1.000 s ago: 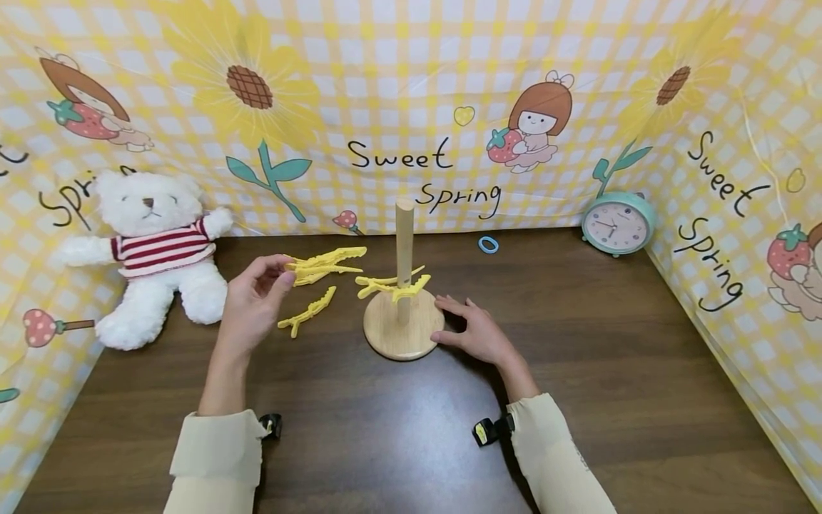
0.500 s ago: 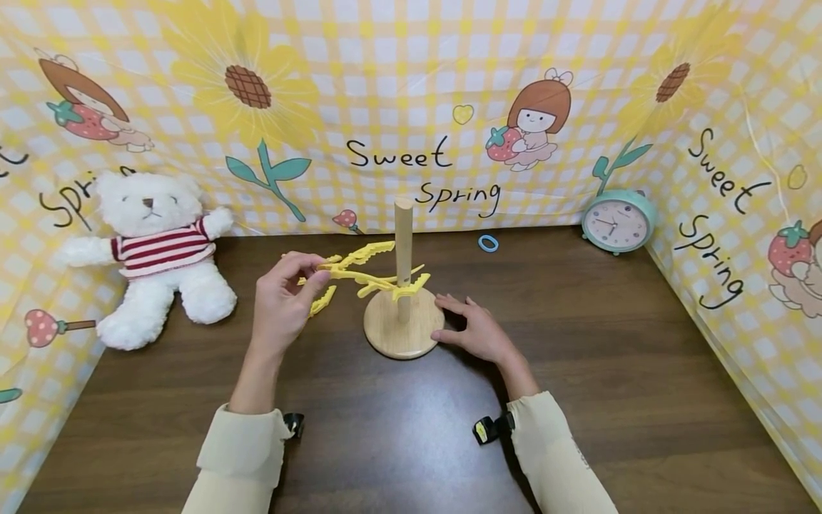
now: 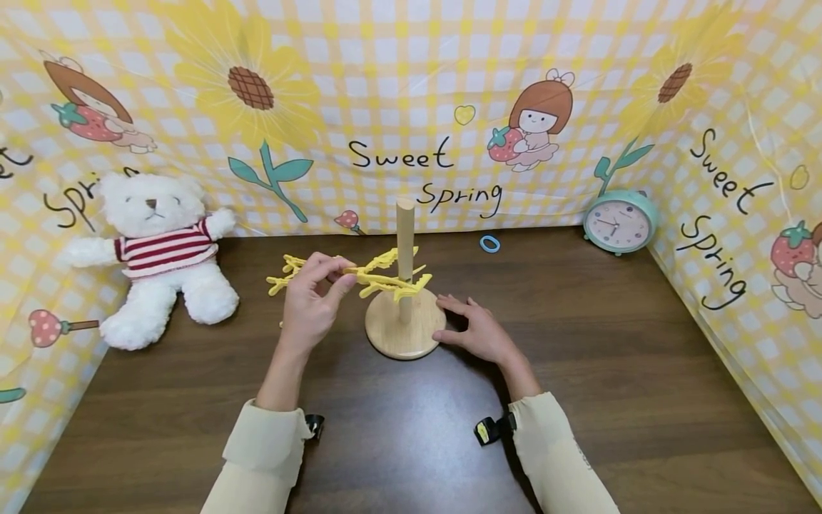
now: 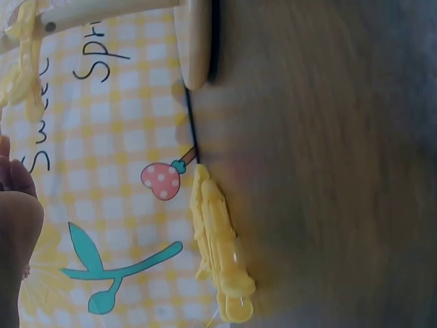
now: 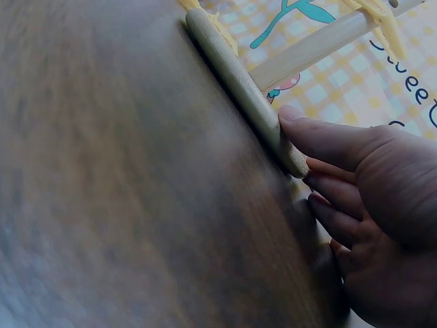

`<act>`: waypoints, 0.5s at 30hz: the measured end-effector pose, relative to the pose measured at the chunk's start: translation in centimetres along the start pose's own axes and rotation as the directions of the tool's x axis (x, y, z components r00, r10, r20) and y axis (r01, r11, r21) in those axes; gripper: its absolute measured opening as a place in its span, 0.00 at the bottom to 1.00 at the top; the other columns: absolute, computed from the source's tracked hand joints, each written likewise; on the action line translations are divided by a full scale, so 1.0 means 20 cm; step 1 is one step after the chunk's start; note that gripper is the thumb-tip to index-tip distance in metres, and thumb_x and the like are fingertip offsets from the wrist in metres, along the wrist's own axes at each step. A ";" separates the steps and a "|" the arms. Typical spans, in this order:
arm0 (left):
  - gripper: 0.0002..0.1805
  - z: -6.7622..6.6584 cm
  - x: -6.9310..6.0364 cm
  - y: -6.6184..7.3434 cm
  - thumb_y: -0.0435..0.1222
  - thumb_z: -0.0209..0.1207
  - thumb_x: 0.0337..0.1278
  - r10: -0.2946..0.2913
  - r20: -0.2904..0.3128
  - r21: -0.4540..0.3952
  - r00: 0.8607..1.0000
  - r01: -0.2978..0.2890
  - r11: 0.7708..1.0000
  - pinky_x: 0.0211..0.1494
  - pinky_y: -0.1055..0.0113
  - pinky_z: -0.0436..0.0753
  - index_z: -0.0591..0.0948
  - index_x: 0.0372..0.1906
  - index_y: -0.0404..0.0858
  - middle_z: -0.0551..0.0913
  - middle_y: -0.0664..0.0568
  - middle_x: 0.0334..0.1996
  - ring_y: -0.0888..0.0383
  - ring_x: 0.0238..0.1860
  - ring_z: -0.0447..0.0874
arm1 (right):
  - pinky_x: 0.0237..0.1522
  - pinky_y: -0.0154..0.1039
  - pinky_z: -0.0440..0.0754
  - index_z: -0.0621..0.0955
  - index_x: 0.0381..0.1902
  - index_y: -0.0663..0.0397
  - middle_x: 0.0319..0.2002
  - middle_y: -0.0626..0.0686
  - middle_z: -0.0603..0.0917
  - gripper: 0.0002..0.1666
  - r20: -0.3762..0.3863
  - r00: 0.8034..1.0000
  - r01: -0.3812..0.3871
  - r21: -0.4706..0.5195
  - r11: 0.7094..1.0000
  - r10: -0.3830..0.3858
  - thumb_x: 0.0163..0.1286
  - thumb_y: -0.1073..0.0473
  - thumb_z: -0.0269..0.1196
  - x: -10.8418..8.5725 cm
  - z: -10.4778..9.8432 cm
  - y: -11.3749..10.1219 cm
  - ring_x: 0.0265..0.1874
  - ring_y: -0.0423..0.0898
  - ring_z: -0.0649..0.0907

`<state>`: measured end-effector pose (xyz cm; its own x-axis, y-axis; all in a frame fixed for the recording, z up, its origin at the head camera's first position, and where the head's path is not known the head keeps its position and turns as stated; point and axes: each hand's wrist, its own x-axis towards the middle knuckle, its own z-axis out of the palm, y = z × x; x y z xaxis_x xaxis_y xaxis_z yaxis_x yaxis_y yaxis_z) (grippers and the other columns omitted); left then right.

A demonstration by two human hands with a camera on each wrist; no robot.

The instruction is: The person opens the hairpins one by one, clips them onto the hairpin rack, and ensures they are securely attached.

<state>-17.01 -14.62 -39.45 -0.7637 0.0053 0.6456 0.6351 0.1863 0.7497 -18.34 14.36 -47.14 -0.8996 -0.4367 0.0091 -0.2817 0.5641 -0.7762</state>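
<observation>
Remotely, I'm pinching a yellow clip (image 3: 375,278), left hand (image 3: 311,300) likely spreading it, right hand (image 3: 478,332) (gripping the base (image 3: 392,337)) probably steadying the post (image 3: 405,232).

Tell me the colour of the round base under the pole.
Pale tan, like light wood; the round base shows best in the head view.

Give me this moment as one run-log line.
left hand: pinches yellow clip at wooden post | right hand: touches round base's edge | second clip: on post | loose clips: left of base
</observation>
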 end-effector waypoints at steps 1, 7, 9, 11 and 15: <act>0.08 0.01 0.00 0.00 0.16 0.65 0.53 -0.003 0.004 -0.004 1.000 0.003 1.000 0.42 0.75 0.75 0.85 0.40 0.22 0.76 0.36 0.33 0.61 0.37 0.75 | 0.78 0.51 0.44 0.74 0.71 0.59 0.72 0.52 0.71 0.40 0.000 1.000 -0.001 -0.001 1.000 0.001 0.65 0.51 0.73 0.00 0.00 0.00 0.75 0.49 0.63; 0.08 0.04 0.00 -0.02 0.15 0.65 0.53 -0.009 0.011 -0.007 1.000 0.009 1.000 0.41 0.76 0.75 0.85 0.39 0.21 0.75 0.39 0.32 0.61 0.36 0.75 | 0.77 0.53 0.44 0.74 0.71 0.59 0.73 0.52 0.70 0.40 -0.001 1.000 -0.015 -0.004 1.000 0.015 0.65 0.50 0.73 -0.01 0.00 -0.01 0.76 0.51 0.62; 0.08 0.05 0.00 -0.01 0.15 0.65 0.52 0.000 0.009 0.015 1.000 -0.001 1.000 0.40 0.77 0.74 0.84 0.38 0.20 0.74 0.38 0.31 0.60 0.35 0.74 | 0.77 0.53 0.44 0.74 0.71 0.58 0.73 0.51 0.70 0.40 -0.002 1.000 -0.016 -0.002 1.000 0.016 0.65 0.50 0.73 -0.01 0.00 -0.01 0.76 0.52 0.62; 0.07 0.07 0.00 0.02 0.15 0.65 0.52 0.005 0.014 0.034 1.000 -0.005 0.999 0.38 0.77 0.73 0.84 0.38 0.19 0.73 0.37 0.30 0.60 0.34 0.73 | 0.77 0.54 0.45 0.74 0.71 0.59 0.73 0.52 0.70 0.40 -0.003 1.000 -0.013 -0.001 1.000 0.013 0.65 0.50 0.73 -0.01 0.00 -0.02 0.76 0.53 0.61; 0.06 0.09 0.01 0.10 0.15 0.64 0.53 -0.014 0.028 0.046 1.000 0.013 0.999 0.38 0.77 0.72 0.83 0.37 0.18 0.73 0.35 0.29 0.59 0.34 0.73 | 0.77 0.56 0.45 0.74 0.71 0.59 0.73 0.53 0.70 0.40 -0.001 1.000 -0.009 0.002 1.000 0.009 0.65 0.50 0.73 -0.01 -0.01 -0.02 0.76 0.54 0.61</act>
<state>-16.01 -12.53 -38.03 -0.7757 0.0301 0.6304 0.6190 0.2312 0.7506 -18.11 14.33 -46.71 -0.9022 -0.4313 0.0030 -0.2735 0.5667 -0.7772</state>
